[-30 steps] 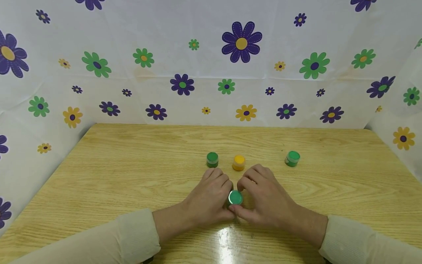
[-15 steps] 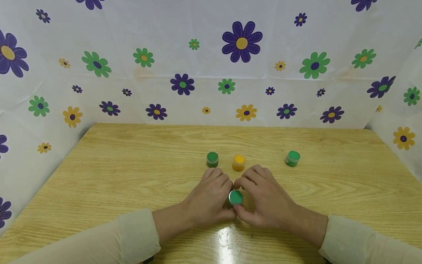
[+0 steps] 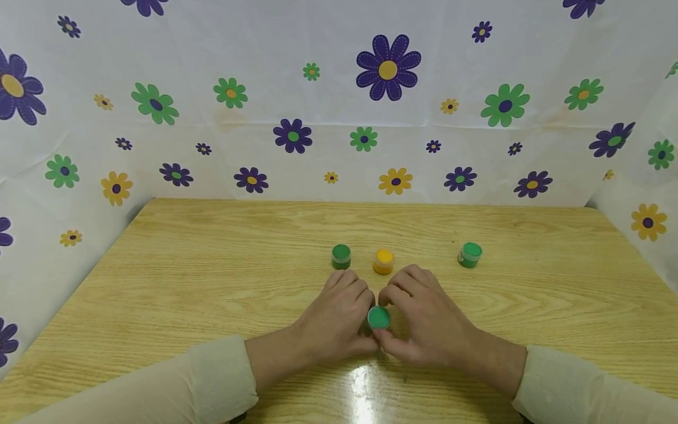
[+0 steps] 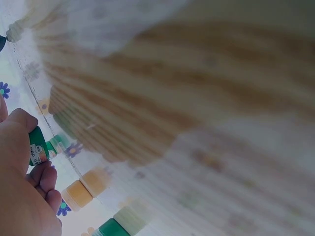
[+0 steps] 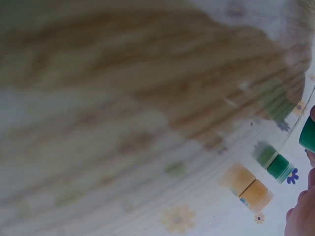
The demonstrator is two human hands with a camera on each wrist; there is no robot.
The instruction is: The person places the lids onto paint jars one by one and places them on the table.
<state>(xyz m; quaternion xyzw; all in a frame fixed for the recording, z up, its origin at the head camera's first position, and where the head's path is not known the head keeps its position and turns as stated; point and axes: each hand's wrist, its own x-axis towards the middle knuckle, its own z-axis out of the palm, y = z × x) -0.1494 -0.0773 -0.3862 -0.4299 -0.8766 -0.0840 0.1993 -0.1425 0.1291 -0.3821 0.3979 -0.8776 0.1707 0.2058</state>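
Note:
Both hands meet around a small green paint jar, which stands upright near the front middle of the table. My left hand grips its side, with the fingers curled and largely hidden beneath the back of the hand. From the other side, my right hand pinches the jar near its top between thumb and bent index finger. In the left wrist view, a printed label shows on the gripped paint jar. Only the edge of the paint jar enters the right wrist view, beside the right hand.
Beyond the hands stand a dark green paint jar and a yellow one, the yellow jar. Farther right is another green jar. A flower-printed cloth encloses the back and sides of the wooden table.
The right thumb and index finger have shifted slightly back and forth around the top of the jar. The left hand and the other jars have stayed in place.

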